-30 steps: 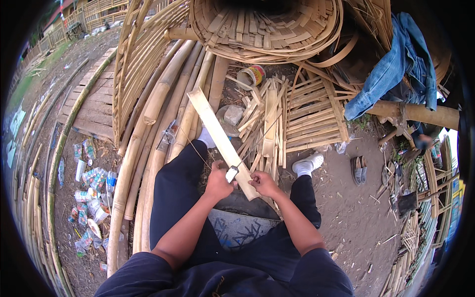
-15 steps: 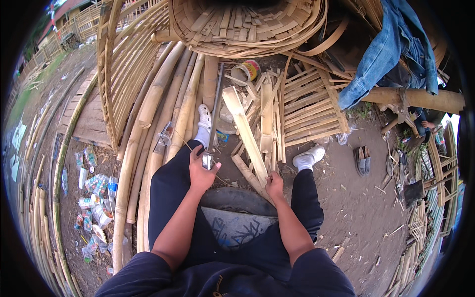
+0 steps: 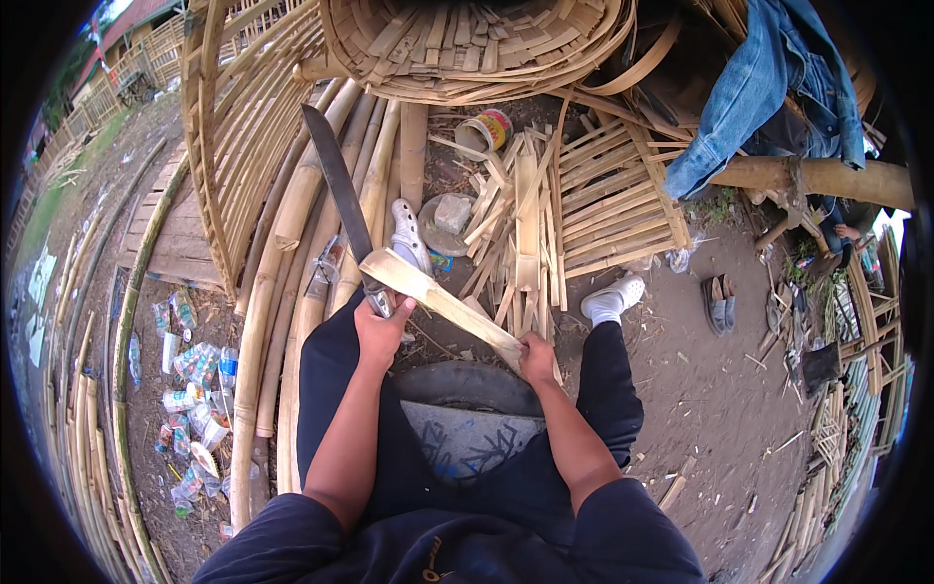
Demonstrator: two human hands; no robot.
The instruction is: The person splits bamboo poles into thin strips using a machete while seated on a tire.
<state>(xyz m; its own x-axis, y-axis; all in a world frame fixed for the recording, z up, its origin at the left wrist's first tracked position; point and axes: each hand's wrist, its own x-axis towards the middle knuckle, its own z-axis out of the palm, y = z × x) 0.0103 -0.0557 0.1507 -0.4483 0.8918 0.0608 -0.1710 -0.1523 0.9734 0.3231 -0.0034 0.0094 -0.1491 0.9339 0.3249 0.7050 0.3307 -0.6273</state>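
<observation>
My left hand is wrapped round the handle of a machete, its long dark blade slanting up and to the left over the bamboo poles. The thumb of that hand also seems to touch a split bamboo slat, pale and wider at its far end, which lies across in front of the blade's base. My right hand is closed on the slat's near, narrower end. Below the slat, between my legs, are a dark rounded rim and a grey marked panel.
Split bamboo pieces are heaped ahead, beside a slatted bamboo panel. A woven basket stands beyond. Long poles and plastic litter lie left. Shoes and a hanging denim jacket are at right.
The machete has swung from pointing nearly straight ahead to slanting left. My right hand has turned the slat from steep to slanting left, bringing its far end to my left hand.
</observation>
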